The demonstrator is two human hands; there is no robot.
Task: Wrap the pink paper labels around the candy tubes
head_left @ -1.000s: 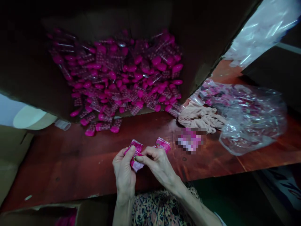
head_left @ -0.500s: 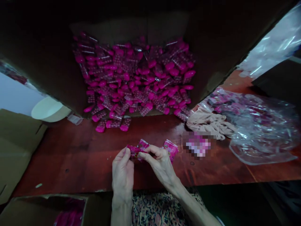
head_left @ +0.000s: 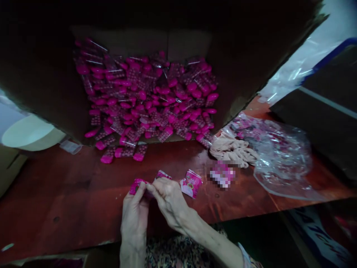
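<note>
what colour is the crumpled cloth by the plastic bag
Pale pinkish beige; the crumpled cloth shows best in the head view.

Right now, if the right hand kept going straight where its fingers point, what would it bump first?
Probably the pink sachet held in the left hand, right at the fingertips of the right hand; depth is hard to judge from this view.

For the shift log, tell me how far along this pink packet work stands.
Looks done: a loose printed sachet lies on the wooden table, near a blurred pink stack. In hand: the left hand and right hand pinch a pink sachet. Left: a large heap of pink blister packs lies in the cardboard box, and a clear plastic bag holds more pink packets.
</note>
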